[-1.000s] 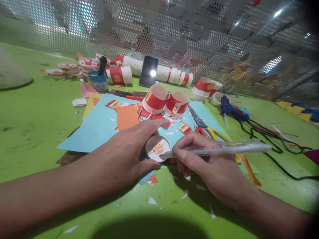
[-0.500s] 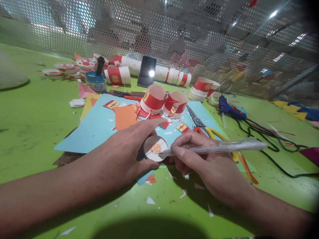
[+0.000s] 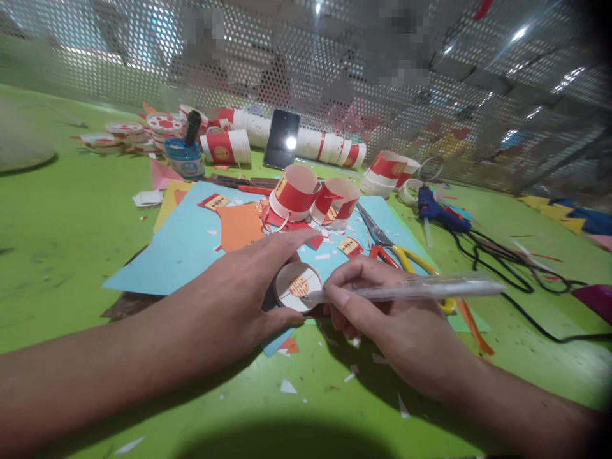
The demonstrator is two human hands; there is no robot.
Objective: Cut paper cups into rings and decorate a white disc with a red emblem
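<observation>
My left hand (image 3: pixel 243 284) is curled round a small round white paper piece (image 3: pixel 285 294), perhaps a cup's base, with thumb and index finger on its sides. A gold-and-red printed emblem sits in its middle, and thin dark lines run to its edge. In my right hand (image 3: pixel 382 319) is a clear-barrelled pen (image 3: pixel 421 288), pinched between thumb and fingers. Its tip touches or nearly touches the white face beside the emblem. Just beyond stand two cut red-and-white paper cups (image 3: pixel 297 191) on light blue paper (image 3: pixel 182 236).
Scissors (image 3: pixel 414 260) with yellow handles lie right of the cups. A blue glue gun (image 3: pixel 440 210) with a black cord is further right. At the back are a phone (image 3: pixel 281 139), stacked paper cups (image 3: pixel 227 148) and a blue jar (image 3: pixel 184 159). Paper scraps (image 3: pixel 288 387) litter the green table.
The pen's far end has dropped slightly and shifted left, with the right hand tilting a little. The left hand and the white round piece stay almost where they were.
</observation>
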